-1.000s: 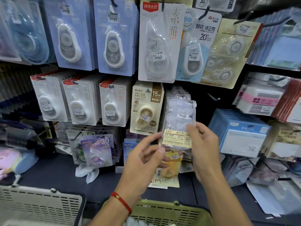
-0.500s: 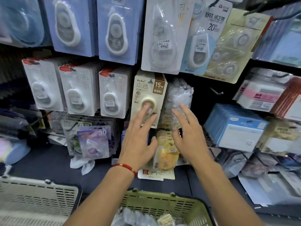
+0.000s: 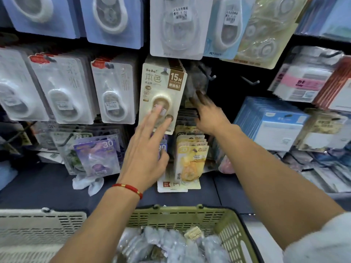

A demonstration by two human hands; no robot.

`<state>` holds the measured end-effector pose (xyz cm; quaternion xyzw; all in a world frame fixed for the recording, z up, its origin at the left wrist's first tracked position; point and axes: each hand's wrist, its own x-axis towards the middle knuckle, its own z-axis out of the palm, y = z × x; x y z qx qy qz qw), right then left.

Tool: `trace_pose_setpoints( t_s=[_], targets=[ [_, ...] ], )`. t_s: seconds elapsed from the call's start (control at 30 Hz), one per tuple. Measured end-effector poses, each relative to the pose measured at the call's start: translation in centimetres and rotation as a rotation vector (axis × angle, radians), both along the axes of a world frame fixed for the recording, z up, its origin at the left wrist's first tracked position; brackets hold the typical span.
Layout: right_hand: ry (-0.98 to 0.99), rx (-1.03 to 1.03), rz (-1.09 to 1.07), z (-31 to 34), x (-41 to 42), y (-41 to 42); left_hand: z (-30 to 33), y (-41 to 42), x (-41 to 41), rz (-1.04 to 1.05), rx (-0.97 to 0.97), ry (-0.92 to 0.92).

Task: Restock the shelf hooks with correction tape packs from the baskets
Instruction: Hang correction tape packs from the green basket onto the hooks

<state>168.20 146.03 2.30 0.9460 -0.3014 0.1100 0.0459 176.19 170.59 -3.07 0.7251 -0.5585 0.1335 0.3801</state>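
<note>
We are in a stationery shop: a display wall is hung with rows of carded correction tape packs (image 3: pixel 160 95) on hooks (image 3: pixel 249 81), several bearing price stickers (image 3: pixel 180 13), while a green basket (image 3: pixel 235 226) of bagged stock sits at the shelf's (image 3: pixel 47 188) front edge.

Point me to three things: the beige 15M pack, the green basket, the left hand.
beige 15M pack (image 3: pixel 161 82), head view, on the card's upper face.
green basket (image 3: pixel 182 215), head view, on its far rim wall.
left hand (image 3: pixel 146 154), head view, on the back of the hand.
</note>
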Motion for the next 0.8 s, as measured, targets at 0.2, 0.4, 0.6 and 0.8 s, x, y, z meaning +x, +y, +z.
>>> trace_pose_setpoints(
  t_s=[0.2, 0.4, 0.6, 0.8],
  targets=[
    [-0.246, 0.16, 0.066, -2.6, -6.2, 4.6, -2.4, 3.3, 0.2, -0.053, 0.178, -0.017],
    [-0.017, 0.493, 0.139, -11.7, -13.0, 12.7, -9.1, 10.3, -2.0, -0.135, 0.84, 0.017],
    [0.65, 0.613, 0.162, -23.9, -14.2, 21.0, -16.3, 16.6, -5.3, -0.092, 1.109, 0.159],
    [0.768, 0.322, 0.086, -30.1, -17.5, 25.0, -19.4, 19.3, -9.8, -0.023, 1.091, 0.348]
  ],
)
